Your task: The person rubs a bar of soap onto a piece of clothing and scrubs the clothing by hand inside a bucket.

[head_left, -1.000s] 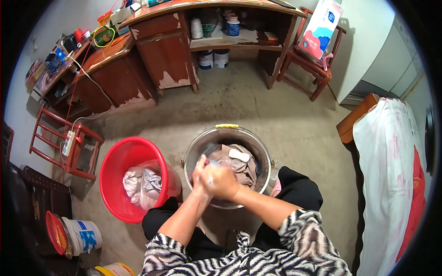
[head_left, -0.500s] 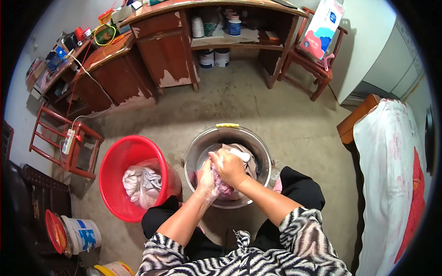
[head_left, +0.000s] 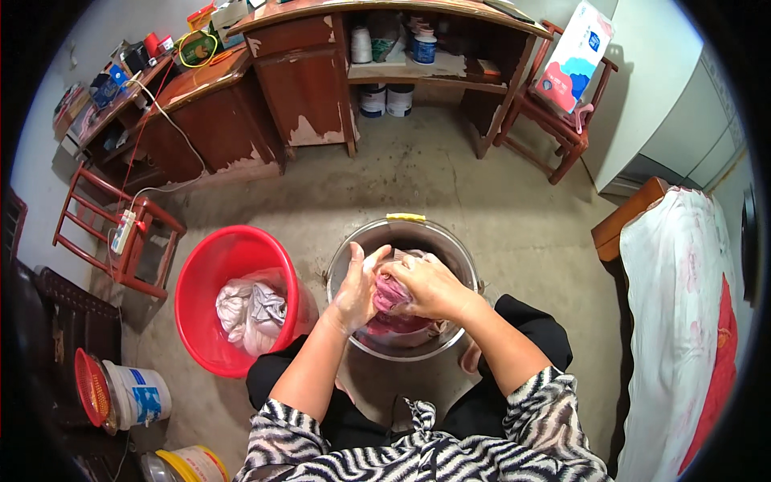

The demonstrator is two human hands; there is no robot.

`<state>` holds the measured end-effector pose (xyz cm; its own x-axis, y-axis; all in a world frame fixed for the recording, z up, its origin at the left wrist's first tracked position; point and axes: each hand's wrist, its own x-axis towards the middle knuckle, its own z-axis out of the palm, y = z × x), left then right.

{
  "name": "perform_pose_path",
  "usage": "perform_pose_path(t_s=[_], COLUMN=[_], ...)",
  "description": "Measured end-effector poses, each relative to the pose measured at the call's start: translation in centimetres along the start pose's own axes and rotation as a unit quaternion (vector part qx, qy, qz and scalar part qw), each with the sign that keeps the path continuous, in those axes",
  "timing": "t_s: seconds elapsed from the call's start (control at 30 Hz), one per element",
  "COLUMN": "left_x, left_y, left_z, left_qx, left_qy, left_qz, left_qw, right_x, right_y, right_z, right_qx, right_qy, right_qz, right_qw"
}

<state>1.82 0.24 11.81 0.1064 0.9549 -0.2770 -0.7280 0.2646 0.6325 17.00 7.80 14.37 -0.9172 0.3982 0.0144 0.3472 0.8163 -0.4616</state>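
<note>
Between the centre and the near edge of the round, shiny steel basin [head_left: 440, 236], a bunched, wet-looking pink cloth [head_left: 391, 295] is held up off the bottom, nearer the left side than the right. The right hand [head_left: 434, 291] has its fingers curled over the cloth and grips it; the left hand [head_left: 356, 297] is loosely open, fingers apart, with the cloth against its palm side. Whitish film on the left wrist looks like suds.

Judging by this, the hand-rubbing of the pink cloth is under way and unfinished — it is neither wrung out nor laid aside. More pink fabric lies below the hands toward the basin's near edge; whether it is the same piece I cannot tell. Pale brownish-pink fabric [head_left: 415, 254] shows toward the far edge, below the yellow patch [head_left: 405, 216] on the rim, so more seems left to deal with there.

Off the basin's left edge, the round red plastic tub [head_left: 197, 283] stands on the grey concrete floor [head_left: 265, 210], with crumpled white and pale grey cloths [head_left: 250, 313] at its bottom — done or waiting, nothing shows which.
</note>
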Motion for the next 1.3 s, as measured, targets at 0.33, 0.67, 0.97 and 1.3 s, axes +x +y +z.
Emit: perform_pose_path(t_s=[0.33,0.67,0.97,1.3], left_x=[0.1,0.5,1.9,3.0], left_y=[-2.2,-3.6,-3.9,-7.8], left_z=[-3.2,-3.7,-6.5,-6.5], left_qx=[0.681,0.006,-0.186,-0.062], left_qy=[-0.005,0.081,0.185,0.180], left_qz=[0.099,0.105,-0.040,0.150], left_qw=[0.726,0.991,0.964,0.970], right_x=[-1.4,-0.2,1.1,3.6], right_y=[2.6,4.6,-6.0,-1.7], right_z=[-1.7,3.0,5.2,8.0], right_qx=[0.403,0.734,0.162,0.085], right_qy=[0.141,0.319,0.238,0.345], right_qz=[0.125,0.201,-0.041,0.058], right_qw=[0.895,0.564,0.957,0.933])
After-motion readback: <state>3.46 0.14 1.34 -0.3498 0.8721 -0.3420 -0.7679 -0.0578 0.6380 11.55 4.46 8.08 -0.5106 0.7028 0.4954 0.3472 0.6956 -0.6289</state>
